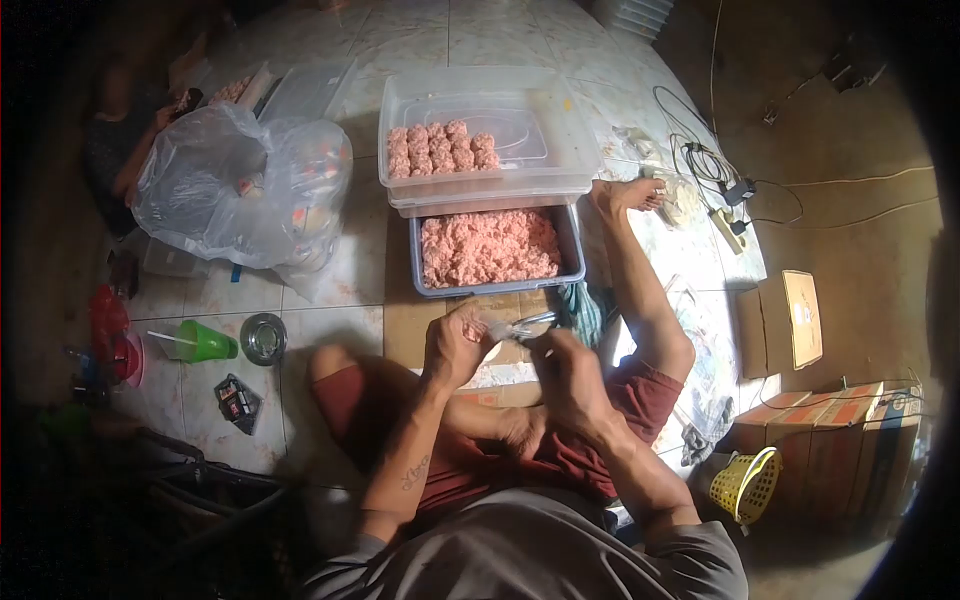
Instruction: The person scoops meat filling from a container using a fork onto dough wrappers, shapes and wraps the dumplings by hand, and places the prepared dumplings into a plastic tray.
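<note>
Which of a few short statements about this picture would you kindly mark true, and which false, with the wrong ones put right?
1. The shaped meat portions sit in the left part of the clear container. True.
2. The blue-grey tub is farther from the person than the clear container. False: the tub is nearer to the person.
3. A shiny metal tool is between the left hand and the right hand. True, though motion blur hides its exact form.
4. The green cup lies to the right of the tub. False: the green cup is to the left.
5. The yellow basket is at the right, near the cardboard boxes. True.
</note>
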A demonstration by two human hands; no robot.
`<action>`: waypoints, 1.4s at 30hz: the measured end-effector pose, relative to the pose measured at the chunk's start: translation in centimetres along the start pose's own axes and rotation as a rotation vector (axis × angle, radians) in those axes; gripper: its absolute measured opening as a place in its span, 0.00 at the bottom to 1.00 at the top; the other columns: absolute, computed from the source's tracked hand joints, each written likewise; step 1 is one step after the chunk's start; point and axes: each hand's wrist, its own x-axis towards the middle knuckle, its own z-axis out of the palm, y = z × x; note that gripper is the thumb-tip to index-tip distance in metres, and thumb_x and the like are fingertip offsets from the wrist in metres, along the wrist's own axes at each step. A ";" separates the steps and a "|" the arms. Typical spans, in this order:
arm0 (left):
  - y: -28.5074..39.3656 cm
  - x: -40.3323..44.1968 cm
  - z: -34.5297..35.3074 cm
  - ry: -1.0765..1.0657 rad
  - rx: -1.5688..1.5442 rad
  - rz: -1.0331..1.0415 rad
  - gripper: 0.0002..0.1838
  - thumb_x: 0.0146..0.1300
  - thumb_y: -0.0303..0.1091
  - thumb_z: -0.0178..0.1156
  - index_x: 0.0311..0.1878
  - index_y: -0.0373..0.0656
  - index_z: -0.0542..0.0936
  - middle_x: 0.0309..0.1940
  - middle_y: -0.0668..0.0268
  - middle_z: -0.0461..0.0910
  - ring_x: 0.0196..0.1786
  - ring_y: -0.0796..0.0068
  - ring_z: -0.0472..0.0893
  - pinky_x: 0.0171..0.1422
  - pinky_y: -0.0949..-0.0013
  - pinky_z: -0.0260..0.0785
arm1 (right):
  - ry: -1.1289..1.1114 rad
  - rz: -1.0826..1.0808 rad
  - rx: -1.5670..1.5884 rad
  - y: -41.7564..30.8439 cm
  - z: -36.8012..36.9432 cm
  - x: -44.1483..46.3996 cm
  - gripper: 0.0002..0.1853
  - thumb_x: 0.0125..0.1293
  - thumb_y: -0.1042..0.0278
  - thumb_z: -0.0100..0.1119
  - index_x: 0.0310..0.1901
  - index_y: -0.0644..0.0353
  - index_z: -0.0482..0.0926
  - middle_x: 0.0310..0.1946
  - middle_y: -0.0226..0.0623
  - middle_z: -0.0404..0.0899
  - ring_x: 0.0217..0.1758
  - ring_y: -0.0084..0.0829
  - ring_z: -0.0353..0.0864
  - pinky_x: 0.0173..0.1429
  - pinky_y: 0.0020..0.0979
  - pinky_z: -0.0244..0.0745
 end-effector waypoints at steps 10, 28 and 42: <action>-2.5 -0.2 -3.1 -0.156 -0.071 0.034 0.23 0.49 0.34 0.83 0.43 0.39 0.81 0.36 0.68 0.82 0.37 0.80 0.78 0.42 0.72 0.73 | -0.119 -0.115 -0.186 1.2 -0.7 2.7 0.07 0.66 0.75 0.58 0.44 0.63 0.81 0.37 0.51 0.80 0.44 0.56 0.82 0.46 0.46 0.78; -3.4 -3.2 -5.4 -0.118 -0.437 -0.138 0.22 0.49 0.32 0.83 0.43 0.39 0.82 0.31 0.75 0.80 0.34 0.85 0.76 0.41 0.76 0.72 | -0.374 -0.702 -0.768 9.1 -1.5 18.6 0.05 0.67 0.70 0.59 0.33 0.57 0.80 0.29 0.32 0.77 0.35 0.35 0.78 0.61 0.49 0.65; -1.3 2.8 -0.5 0.087 -0.106 0.199 0.15 0.56 0.32 0.78 0.34 0.40 0.78 0.21 0.72 0.76 0.26 0.77 0.76 0.33 0.68 0.71 | -0.267 -0.322 -0.286 0.0 -3.8 6.3 0.08 0.67 0.73 0.60 0.45 0.65 0.84 0.39 0.51 0.82 0.47 0.52 0.82 0.49 0.45 0.78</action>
